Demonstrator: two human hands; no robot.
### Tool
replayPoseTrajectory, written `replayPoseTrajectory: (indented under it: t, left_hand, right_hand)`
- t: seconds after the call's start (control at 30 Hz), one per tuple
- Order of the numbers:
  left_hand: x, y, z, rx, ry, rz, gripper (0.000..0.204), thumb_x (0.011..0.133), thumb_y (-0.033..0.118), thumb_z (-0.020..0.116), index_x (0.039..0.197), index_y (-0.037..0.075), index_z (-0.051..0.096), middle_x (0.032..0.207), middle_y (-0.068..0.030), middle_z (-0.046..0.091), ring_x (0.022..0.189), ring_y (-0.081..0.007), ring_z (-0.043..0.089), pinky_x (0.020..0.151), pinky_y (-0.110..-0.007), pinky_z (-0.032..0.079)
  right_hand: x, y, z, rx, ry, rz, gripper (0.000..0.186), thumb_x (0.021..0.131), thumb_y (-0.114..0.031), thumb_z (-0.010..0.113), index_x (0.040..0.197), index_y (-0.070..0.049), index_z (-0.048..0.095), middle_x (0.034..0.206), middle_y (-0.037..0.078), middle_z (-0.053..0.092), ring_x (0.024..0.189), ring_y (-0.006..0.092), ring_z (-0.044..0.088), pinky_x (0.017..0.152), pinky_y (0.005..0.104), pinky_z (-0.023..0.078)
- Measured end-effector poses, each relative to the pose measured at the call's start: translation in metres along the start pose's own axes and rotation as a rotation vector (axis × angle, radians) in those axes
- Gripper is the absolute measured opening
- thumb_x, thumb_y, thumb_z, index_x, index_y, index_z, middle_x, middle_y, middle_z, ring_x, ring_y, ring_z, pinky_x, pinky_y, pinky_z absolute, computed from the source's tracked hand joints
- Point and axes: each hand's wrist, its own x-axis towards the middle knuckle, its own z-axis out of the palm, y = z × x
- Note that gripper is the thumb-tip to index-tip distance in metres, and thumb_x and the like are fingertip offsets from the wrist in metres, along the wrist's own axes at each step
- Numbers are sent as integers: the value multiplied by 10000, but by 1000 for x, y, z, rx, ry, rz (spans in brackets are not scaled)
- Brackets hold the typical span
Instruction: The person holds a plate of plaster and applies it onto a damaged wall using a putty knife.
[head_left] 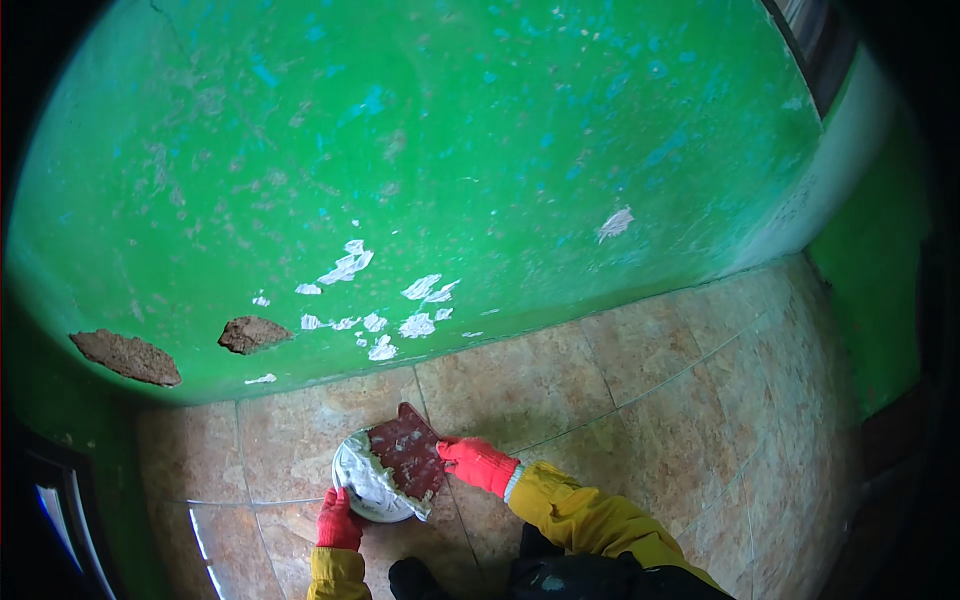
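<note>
My left hand (338, 522), in a red glove, grips the left side of a round white container (352, 470) with white putty-like paste in it. My right hand (476, 462), also red-gloved, pinches a dark red, flat spreader (405, 440) at its right edge. The spreader lies tilted over the container, with thick white paste along its lower left edge; part of the container is hidden behind it.
In front rises a green wall (500, 130) with white patches (418, 325) and brown bare spots (125, 357). Below is a tiled floor (650, 440), with my dark shoes and legs at the bottom. A dark-framed opening (70, 510) stands at the lower left.
</note>
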Motion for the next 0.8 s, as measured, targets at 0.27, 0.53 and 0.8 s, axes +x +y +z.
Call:
replayPoseTrajectory:
  t: [0.27,0.53,0.8]
  left_hand:
    - [10,-18,-12,-115,-153,-15,248,873,145,488,1104,57,469,1081,-108,547,977,-265,534,852,-447,433]
    - [-4,-18,0,154,-69,1,287,861,196,520,1104,52,469,1048,-101,564,943,-262,560,807,-433,468]
    - [-5,-28,182,263,-332,-183,302,892,148,451,1171,37,421,1105,-103,532,996,-245,536,857,-411,448]
  right_hand:
    - [-10,8,-18,120,71,-4,361,837,-241,566,1136,-48,506,1013,23,547,937,124,480,813,302,395]
    - [-108,-44,-87,382,11,-434,252,890,-130,448,1120,-30,476,1007,35,531,916,142,502,836,306,406]
    - [-235,-54,-228,828,182,-662,256,888,-140,438,1111,-19,471,1104,87,516,1017,204,489,919,386,384]
